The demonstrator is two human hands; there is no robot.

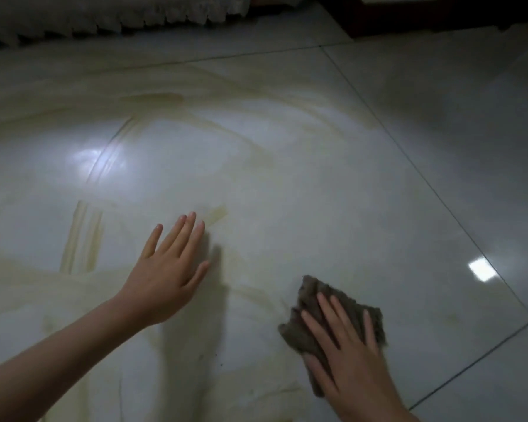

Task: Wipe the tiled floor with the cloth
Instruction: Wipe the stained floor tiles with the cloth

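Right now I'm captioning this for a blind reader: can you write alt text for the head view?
The right hand presses a crumpled grey-brown cloth onto a glossy pale tiled floor smeared with yellowish streaks, while the left hand is spread open over the tiles beside it.

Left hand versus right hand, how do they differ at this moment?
The left hand holds nothing and lies over the bare tiled floor; the right hand presses on the brown cloth. The left hand reaches farther forward; the right hand is nearer the body. Both are palm down with straight fingers.
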